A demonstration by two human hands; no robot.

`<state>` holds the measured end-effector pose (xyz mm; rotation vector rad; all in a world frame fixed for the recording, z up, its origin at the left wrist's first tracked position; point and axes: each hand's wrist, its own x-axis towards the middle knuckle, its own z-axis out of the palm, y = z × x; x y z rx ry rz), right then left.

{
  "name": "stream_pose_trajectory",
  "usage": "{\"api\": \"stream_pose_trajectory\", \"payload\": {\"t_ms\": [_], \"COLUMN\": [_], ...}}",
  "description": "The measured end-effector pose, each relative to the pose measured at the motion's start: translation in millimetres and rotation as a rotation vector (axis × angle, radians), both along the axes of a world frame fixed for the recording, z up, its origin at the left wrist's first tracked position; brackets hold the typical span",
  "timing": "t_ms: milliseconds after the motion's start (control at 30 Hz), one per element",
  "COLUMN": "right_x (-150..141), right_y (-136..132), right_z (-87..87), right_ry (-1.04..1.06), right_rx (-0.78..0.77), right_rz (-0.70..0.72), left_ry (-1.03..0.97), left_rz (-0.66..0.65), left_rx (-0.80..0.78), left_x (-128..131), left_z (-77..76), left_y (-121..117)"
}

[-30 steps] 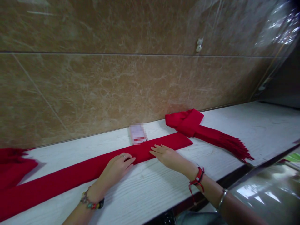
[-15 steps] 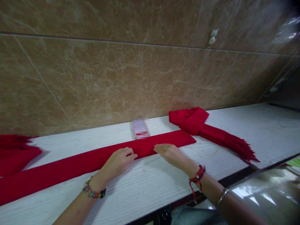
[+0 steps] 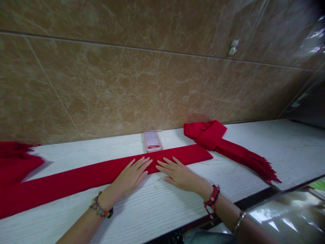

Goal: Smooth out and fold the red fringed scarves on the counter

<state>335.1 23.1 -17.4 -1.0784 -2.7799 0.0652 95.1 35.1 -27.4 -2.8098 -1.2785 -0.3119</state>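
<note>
A long red scarf (image 3: 83, 177) lies folded into a narrow flat strip, running from the left edge to right of centre. My left hand (image 3: 133, 175) rests on its middle with fingers spread; a ring and a beaded bracelet show. Just to the right, my right hand (image 3: 175, 171) lies flat on the same strip, fingers apart, with a red cord bracelet at the wrist. Neither hand grips the cloth. Beyond the hands, a phone (image 3: 152, 141) with a blurred screen lies close to the scarf's far edge.
Another red length with a folded loop (image 3: 207, 132) and fringed end (image 3: 261, 166) lies at the right, near the strip's tip. Bunched red fabric (image 3: 17, 162) sits at the far left. A brown marbled wall (image 3: 142, 91) borders the white table (image 3: 142, 217) at the back.
Both hands have gone from bent, gathered fingers to spread fingers flat on the scarf. The scarf and the phone keep their places; the view has tilted slightly.
</note>
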Motion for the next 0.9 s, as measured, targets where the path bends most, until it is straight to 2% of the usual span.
{"api": "stream_pose_trajectory", "payload": {"t_ms": [133, 200, 333, 467, 533, 667, 800, 900], "right_x": [15.7, 28.0, 57.4, 84.1, 92.4, 98.6, 99.7, 98.4], "right_y": [-4.6, -5.3, 2.3, 22.1, 35.8, 69.6, 105.0, 125.7], "right_z": [1.4, 0.9, -2.2, 2.3, 9.8, 28.7, 43.7, 48.8], "right_ry": [-0.006, -0.004, 0.044, 0.102, 0.054, -0.107, -0.249, -0.351], "right_rx": [-0.016, -0.025, -0.069, 0.048, 0.073, -0.008, -0.158, -0.244], "right_rz": [-0.057, -0.111, -0.279, -0.542, -0.608, -0.561, -0.43, -0.395], "left_ry": [0.054, 0.08, 0.095, 0.061, 0.062, 0.095, 0.089, 0.074], "left_rz": [0.223, 0.276, 0.265, 0.206, 0.151, 0.065, 0.069, 0.06], "left_rx": [0.032, 0.049, 0.073, 0.128, 0.111, 0.03, 0.011, 0.026], "left_x": [-2.6, -4.2, -5.3, -4.9, -4.9, -5.1, -3.1, -2.5], "left_z": [-1.6, -2.4, -5.6, -6.2, -3.9, 2.8, 5.1, 3.5], "left_y": [2.6, 3.1, 3.4, 2.9, 2.2, 0.4, -1.2, -0.4]}}
